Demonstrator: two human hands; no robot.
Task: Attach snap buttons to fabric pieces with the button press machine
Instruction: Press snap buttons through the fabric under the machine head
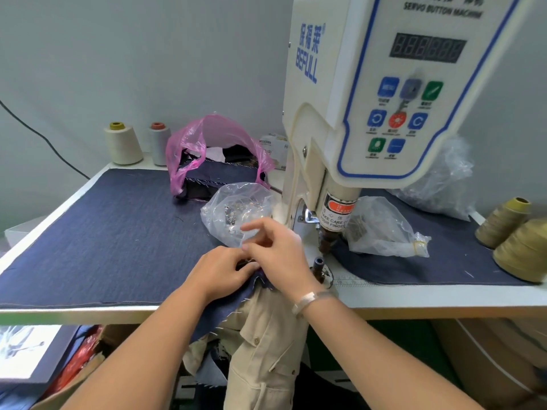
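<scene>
The white button press machine (364, 93) stands at the right, its dark punch (327, 242) above the lower die (318, 261). Just left of the die, my left hand (220, 272) and my right hand (273, 251) meet over a dark blue denim piece (228, 312) that hangs off the table's front edge. Both hands pinch at the fabric's top edge; whether a snap sits between the fingers is hidden. A clear bag of silver snap parts (236, 214) lies right behind my hands. A second clear bag with snap parts (381, 229) lies right of the punch.
Denim cloth (112, 232) covers the table. A pink bag with dark fabric pieces (213, 161) sits at the back, with two thread cones (122, 143) by the wall. Olive thread cones (521, 247) stand at the right edge. Beige garments (266, 350) hang below the table.
</scene>
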